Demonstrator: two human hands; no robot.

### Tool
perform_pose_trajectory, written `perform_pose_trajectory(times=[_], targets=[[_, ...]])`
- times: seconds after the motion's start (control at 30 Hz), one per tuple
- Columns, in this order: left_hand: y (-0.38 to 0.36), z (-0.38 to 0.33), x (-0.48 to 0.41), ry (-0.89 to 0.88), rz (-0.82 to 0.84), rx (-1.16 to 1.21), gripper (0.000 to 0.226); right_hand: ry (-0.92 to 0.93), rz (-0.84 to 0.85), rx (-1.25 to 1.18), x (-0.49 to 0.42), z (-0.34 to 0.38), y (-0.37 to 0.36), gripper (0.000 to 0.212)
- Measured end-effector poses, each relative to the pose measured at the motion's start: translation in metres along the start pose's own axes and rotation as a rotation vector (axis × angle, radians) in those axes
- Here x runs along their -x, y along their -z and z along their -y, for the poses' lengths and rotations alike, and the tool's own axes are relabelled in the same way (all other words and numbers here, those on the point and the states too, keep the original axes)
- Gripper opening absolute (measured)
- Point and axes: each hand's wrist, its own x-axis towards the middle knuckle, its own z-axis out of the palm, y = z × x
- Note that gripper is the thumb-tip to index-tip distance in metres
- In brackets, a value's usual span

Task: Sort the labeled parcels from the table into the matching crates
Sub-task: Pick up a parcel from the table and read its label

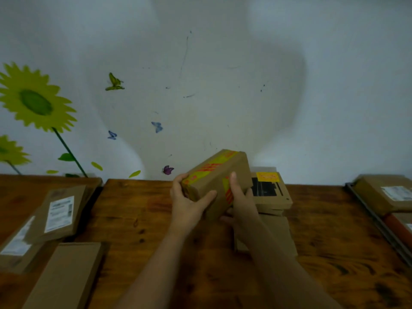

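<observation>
White wall with sunflower and butterfly stickers up top; brown wooden table (138,208) across the bottom half. In the middle of the frame, a brown parcel (223,175) with yellow tape, lifted off the table and tilted. Wrapped round its left end, the left hand (189,204); gripping its right side, the right hand (242,197), thumb on top. No white label in sight. Turn slowly to find the label. Hold tight with both hands. Read first, then pick the crate (376,219), maybe the one at the right edge.
</observation>
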Motion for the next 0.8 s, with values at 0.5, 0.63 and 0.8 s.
perform_pose_trajectory(times=[0.5,0.63,0.8], targets=[[-0.023,-0.014,0.002,0.449,0.262,0.314,0.089,0.102,0.062,0.039,-0.028,0.013,0.030,0.121],[-0.014,-0.019,-0.002,0.415,0.420,0.270,0.049,0.115,0.209,0.053,-0.027,0.009,0.043,0.097],[-0.022,-0.023,-0.001,0.302,0.362,0.094,0.069,0.138,0.255,0.074,-0.027,0.010,0.047,0.061]])
